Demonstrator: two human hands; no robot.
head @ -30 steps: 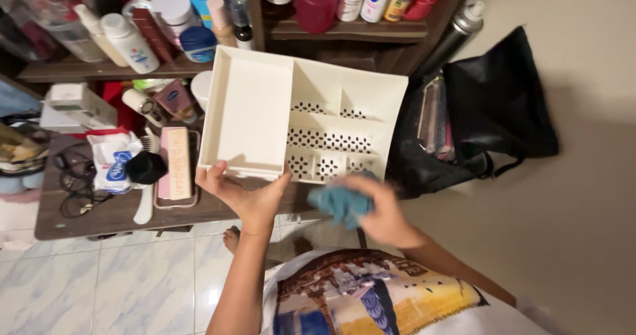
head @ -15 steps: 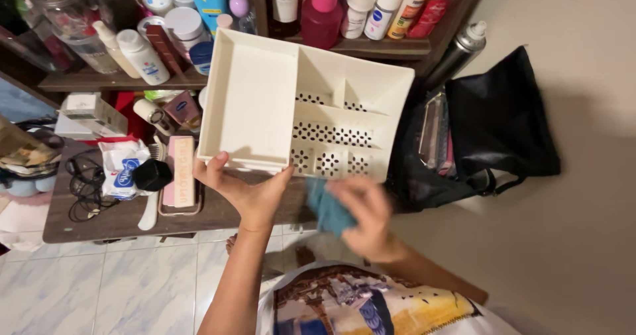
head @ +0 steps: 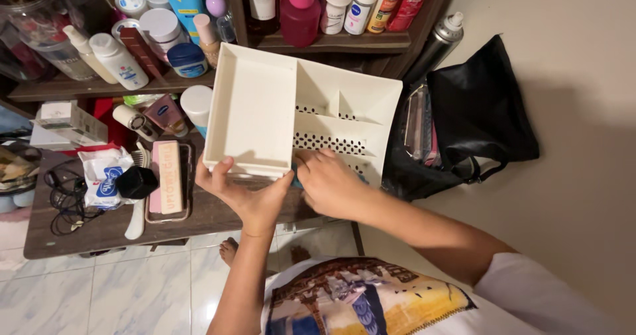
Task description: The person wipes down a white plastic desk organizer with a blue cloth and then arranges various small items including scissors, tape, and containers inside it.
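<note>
A white divided tray [head: 252, 110] is held tilted above the worktop [head: 212, 212], its open side facing the camera, with perforated walls in its right compartments. The left hand [head: 248, 196] grips the tray's near edge, thumb on the rim and fingers curled under it. The right hand [head: 331, 182] presses against the tray's lower right compartment, fingers bent over a bit of blue cloth [head: 295, 176] that barely shows. Left of the tray lie a pink box [head: 167, 176], a black cap [head: 136, 182] and a tangle of cables [head: 63, 199]. Above the tray stands a shelf [head: 331, 41] of bottles; right of it, a black bag [head: 477, 116] on the floor
</note>
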